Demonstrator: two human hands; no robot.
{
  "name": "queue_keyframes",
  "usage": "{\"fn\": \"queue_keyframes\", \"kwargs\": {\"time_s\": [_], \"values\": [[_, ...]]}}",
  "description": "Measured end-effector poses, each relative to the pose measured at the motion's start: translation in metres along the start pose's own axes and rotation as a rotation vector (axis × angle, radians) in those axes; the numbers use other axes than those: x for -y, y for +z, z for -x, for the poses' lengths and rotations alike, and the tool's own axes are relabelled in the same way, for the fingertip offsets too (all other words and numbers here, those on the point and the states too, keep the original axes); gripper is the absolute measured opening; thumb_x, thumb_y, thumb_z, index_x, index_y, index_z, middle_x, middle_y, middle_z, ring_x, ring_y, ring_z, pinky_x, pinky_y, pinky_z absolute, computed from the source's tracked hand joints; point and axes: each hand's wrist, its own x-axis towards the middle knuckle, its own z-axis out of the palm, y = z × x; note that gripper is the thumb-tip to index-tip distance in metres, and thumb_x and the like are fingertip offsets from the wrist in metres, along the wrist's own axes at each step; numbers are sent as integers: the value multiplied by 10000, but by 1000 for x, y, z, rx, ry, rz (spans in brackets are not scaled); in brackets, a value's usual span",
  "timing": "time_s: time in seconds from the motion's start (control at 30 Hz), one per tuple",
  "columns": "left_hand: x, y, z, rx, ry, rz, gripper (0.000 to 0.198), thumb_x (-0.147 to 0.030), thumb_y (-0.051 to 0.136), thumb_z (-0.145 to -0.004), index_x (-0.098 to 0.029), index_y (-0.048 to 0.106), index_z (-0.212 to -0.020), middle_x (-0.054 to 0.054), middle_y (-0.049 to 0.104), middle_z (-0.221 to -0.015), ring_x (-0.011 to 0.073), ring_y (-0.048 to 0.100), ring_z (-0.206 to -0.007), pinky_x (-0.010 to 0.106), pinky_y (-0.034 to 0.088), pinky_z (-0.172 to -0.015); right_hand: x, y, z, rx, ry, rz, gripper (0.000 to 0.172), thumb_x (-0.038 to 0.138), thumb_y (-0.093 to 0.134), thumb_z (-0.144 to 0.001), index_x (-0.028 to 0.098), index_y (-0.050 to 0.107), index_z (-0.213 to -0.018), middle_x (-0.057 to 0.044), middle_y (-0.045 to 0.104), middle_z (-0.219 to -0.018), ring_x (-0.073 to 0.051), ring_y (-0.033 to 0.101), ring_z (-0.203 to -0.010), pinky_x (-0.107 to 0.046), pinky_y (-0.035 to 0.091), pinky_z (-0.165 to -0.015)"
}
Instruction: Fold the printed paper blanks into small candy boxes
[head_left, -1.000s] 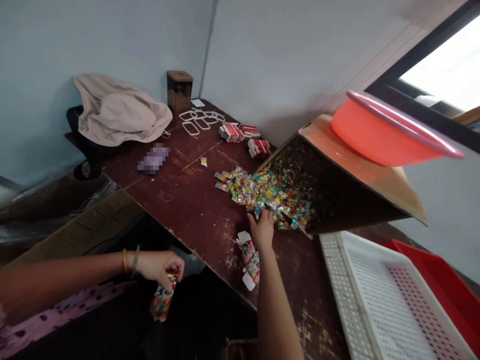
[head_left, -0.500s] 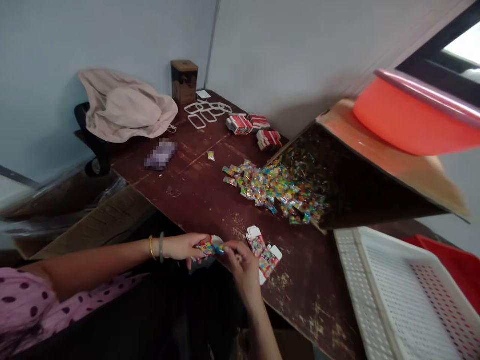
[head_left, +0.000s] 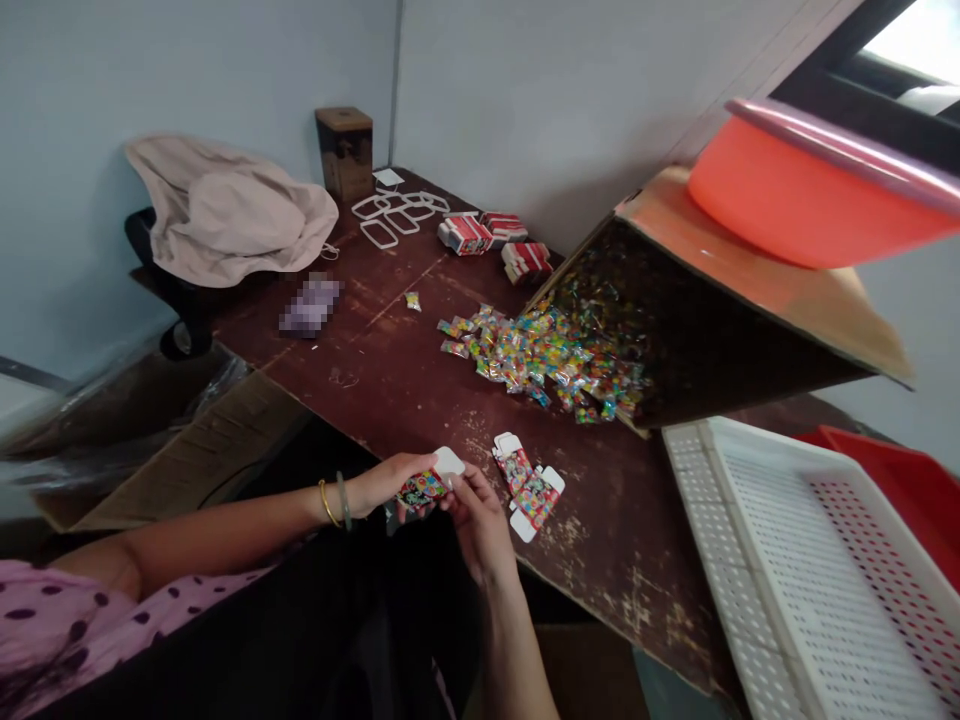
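My left hand (head_left: 386, 487) is closed around a small printed candy box (head_left: 421, 488), red and multicoloured, held over my lap just off the table edge. The box's white end flap (head_left: 448, 462) stands up. My right hand (head_left: 476, 508) has its fingertips pinched at the flap end of the same box. No candy packet shows in my right fingers. Close by on the table lie flattened printed cartons (head_left: 538, 497) with white flaps. Beyond them spreads a heap of small wrapped candies (head_left: 525, 350).
A tipped cardboard box (head_left: 750, 350) holds more candies, with an orange basin (head_left: 810, 200) on top. White plastic baskets (head_left: 757, 540) stand at the right. Stacked red boxes (head_left: 466, 234), white rings (head_left: 379, 234) and a beige cloth hat (head_left: 232, 210) are farther back.
The blue candy packet in my right fingers is out of sight. My right hand has moved to the box's flap, and the box face now shows more. The view has shifted slightly.
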Motion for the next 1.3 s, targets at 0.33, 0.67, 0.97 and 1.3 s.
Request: {"fn": "queue_keyframes", "kwargs": {"time_s": [0.33, 0.67, 0.97, 1.3], "values": [[-5, 0, -8, 63, 51, -180, 306, -336, 475, -786, -148, 688, -897, 10, 581, -741, 153, 518, -687, 198, 441, -480, 10, -9, 7, 155, -383, 575, 271, 283, 548, -923, 282, 709, -1141, -67, 657, -1123, -199, 605, -1053, -352, 483, -925], [22, 10, -3, 310, -44, -48, 349, -462, 674, -774, -162, 619, -944, -26, 540, -746, 115, 537, -648, 240, 488, -570, -5, -22, 33, 84, -569, 777, 363, 221, 560, -918, 306, 623, -1265, -83, 668, -1146, -223, 591, -1043, -414, 490, -920], [44, 46, -18, 460, -112, -247, 600, -448, 715, -762, -231, 552, -1297, 89, 569, -1269, 226, 535, -1132, 363, 396, -967, 21, -133, 122, 24, -107, 1099, 251, 379, 567, -904, 275, 745, -1048, -88, 721, -1052, -259, 663, -993, -395, 543, -867], [38, 19, -20, 353, -204, -9, 414, -472, 689, -795, -211, 660, -1115, 65, 655, -1037, 179, 618, -895, 326, 453, -794, -40, -154, 32, -30, -608, 1362, 364, 282, 575, -905, 249, 615, -1266, -104, 643, -1269, -280, 551, -1230, -495, 478, -985]]}}
